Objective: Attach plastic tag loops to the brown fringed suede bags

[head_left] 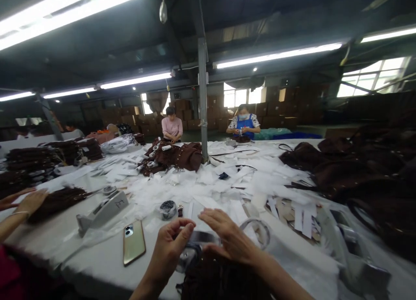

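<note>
My left hand is closed in a pinch, thumb against forefinger, above the table's near edge. Whatever lies between those fingertips is too small to make out. My right hand has its fingers stretched out and thumb apart, just across from the left one. Below both hands is a dark brown bag, partly covered by my right forearm. A shiny grey, plastic-looking piece shows between the hands, its kind unclear. Near my left hand lie a gold phone, a wrapped dark roll and a small brown strap with a metal clasp.
Tape dispensers stand left and right. A clear ring-shaped roll lies beside my right hand. Brown bags are heaped right and around the post. A co-worker's hands rest at left; two people work across the table.
</note>
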Demonstrator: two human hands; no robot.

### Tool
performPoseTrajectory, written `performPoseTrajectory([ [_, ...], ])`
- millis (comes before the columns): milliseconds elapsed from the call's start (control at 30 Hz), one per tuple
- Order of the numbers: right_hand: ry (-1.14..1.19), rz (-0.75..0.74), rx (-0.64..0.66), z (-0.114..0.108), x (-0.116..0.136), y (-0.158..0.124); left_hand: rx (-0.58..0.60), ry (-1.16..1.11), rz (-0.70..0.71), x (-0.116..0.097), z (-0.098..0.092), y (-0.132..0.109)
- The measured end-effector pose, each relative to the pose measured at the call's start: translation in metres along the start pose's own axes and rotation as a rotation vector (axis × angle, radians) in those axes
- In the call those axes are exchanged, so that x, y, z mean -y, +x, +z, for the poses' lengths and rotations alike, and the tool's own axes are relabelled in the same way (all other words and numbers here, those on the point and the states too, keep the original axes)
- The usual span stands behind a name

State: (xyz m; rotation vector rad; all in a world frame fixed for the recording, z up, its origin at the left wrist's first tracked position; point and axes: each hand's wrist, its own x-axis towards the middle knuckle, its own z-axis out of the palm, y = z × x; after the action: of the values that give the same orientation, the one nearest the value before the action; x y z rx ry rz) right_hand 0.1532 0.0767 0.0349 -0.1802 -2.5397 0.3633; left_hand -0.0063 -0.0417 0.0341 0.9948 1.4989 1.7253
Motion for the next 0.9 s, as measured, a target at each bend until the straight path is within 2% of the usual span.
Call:
performPoseTrajectory([
  [67, 0.176, 0.024, 0.039, 0.016, 0.01, 0.006, 0.019, 0.006, -0.002, -0.007, 0.001, -0.003],
  [167, 0.165, 0.117, 0.01, 0.027, 0.012, 0.001, 0.013, -0.025, -0.041, -0.012, -0.006, -0.006],
  [233, 0.087, 0.112, 0.006, 0.02, 0.009, -0.005, 0.013, -0.035, -0.036, -0.011, -0.009, -0.007],
  [433, -0.1, 0.01, 0.076, -0.023, 0.001, -0.008, -0.022, 0.071, 0.113, 0.006, -0.014, -0.008],
  [567, -0.14, 0.028, 0.085, -0.027, -0.008, -0.011, -0.06, 0.09, 0.123, 0.011, -0.022, -0.005],
  [633, -0.05, 0.098, 0.09, -0.017, -0.007, -0.013, -0.144, -0.009, 0.088, 0.009, -0.021, -0.002],
  [700, 0.101, 0.219, 0.057, 0.002, 0.0, -0.014, -0.272, -0.22, 0.01, 0.007, -0.013, 0.0],
  [800, 0.372, 0.338, -0.087, 0.039, 0.021, -0.012, -0.446, -0.554, -0.125, 0.006, 0.007, 0.002],
  [900, 0.578, 0.422, -0.257, 0.065, 0.04, -0.012, -0.544, -0.716, -0.164, 0.01, 0.025, 0.002],
])
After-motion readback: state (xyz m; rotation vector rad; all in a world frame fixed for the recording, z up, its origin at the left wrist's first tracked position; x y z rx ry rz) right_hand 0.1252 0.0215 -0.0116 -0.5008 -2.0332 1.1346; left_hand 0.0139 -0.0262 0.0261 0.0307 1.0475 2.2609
